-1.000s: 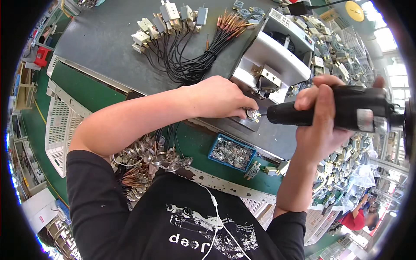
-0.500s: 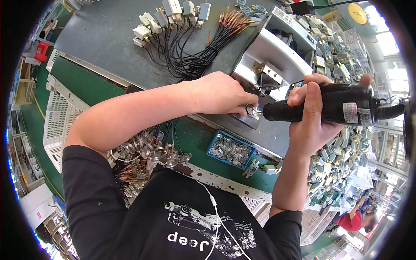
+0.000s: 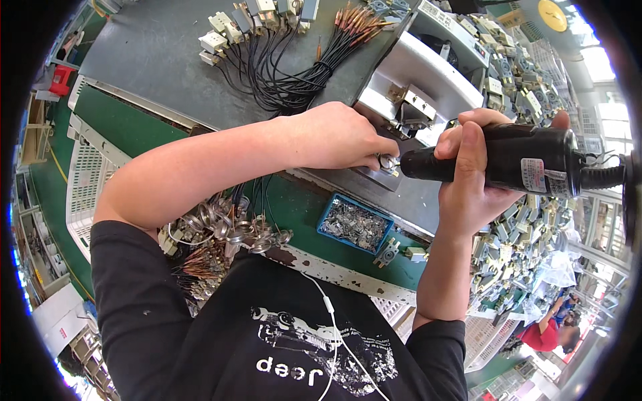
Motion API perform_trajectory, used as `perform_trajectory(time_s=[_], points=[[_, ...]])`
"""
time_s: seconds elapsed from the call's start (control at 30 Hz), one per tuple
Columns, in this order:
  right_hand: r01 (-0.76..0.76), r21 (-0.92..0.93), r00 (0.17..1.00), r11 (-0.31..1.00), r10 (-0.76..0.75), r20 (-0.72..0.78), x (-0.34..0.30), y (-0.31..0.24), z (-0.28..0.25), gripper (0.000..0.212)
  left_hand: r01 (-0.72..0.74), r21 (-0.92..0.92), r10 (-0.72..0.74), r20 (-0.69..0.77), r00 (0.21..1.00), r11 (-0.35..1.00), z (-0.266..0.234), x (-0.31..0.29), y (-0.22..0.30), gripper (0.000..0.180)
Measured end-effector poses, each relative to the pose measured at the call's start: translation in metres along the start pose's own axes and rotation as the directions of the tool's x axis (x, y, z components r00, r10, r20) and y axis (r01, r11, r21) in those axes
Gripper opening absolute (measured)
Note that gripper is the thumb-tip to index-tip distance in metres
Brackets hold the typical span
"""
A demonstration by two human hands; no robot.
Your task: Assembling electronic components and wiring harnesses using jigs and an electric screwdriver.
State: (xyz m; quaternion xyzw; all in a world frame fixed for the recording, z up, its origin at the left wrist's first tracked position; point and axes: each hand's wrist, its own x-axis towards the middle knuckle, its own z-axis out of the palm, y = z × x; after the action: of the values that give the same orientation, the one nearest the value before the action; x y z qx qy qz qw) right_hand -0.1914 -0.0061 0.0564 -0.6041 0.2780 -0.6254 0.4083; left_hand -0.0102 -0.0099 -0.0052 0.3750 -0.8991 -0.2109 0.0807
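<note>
My left hand [image 3: 344, 137] pinches a small round-faced part [image 3: 388, 162] with a metal rim, mostly hidden by the thumb and fingers. Wrapped round a black electric screwdriver [image 3: 528, 157], my right hand [image 3: 471, 160] holds the tool level, its nose pointing left. The screwdriver's nose is right at the small part; whether the bit is seated cannot be made out. Just beyond both hands stands a silver metal machine [image 3: 428, 67] with a cream block [image 3: 418, 103] in its front opening.
Black cables [image 3: 287, 83] with cream-and-grey blocks and copper-coloured ends lie bundled on the grey table [image 3: 154, 53]. A blue tray [image 3: 354, 224] of small metal pieces sits nearer me. Piled blocks [image 3: 515, 247] fill the right. Another person in red [image 3: 542, 335] is far right.
The whole view has shifted slightly. The screwdriver's nose is a little closer to the small part. Both hands keep their grips.
</note>
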Motion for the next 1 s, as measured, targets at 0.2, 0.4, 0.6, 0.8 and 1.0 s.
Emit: perform_trajectory(time_s=[0.2, 0.4, 0.6, 0.8, 1.0], points=[[0.031, -0.005, 0.999, 1.000, -0.030, 0.043, -0.001, 0.002, 0.000, 0.100, -0.013, -0.012, 0.013, -0.031, 0.999, 1.000, 0.001, -0.001, 0.002, 0.029], [0.268, -0.060, 0.960, 0.962, -0.261, 0.097, 0.005, -0.015, 0.000, 0.067, -0.118, 0.256, 0.186, -0.261, 0.947, 0.960, 0.015, -0.006, 0.000, 0.021], [0.076, -0.176, 0.995, 0.982, -0.064, 0.071, 0.012, -0.022, -0.007, 0.078, -0.519, 0.170, 0.528, -0.009, 0.849, 0.838, 0.031, -0.016, 0.027, 0.005], [0.096, -0.150, 0.995, 0.984, -0.096, 0.006, 0.012, -0.035, -0.022, 0.039, -0.531, 0.313, 0.490, 0.204, 0.847, 0.787, 0.049, -0.024, 0.037, 0.006], [0.176, 0.095, 0.983, 0.980, -0.180, 0.038, 0.029, -0.053, -0.024, 0.032, -0.518, 0.339, 0.494, 0.161, 0.854, 0.785, 0.053, -0.029, 0.041, 0.005]])
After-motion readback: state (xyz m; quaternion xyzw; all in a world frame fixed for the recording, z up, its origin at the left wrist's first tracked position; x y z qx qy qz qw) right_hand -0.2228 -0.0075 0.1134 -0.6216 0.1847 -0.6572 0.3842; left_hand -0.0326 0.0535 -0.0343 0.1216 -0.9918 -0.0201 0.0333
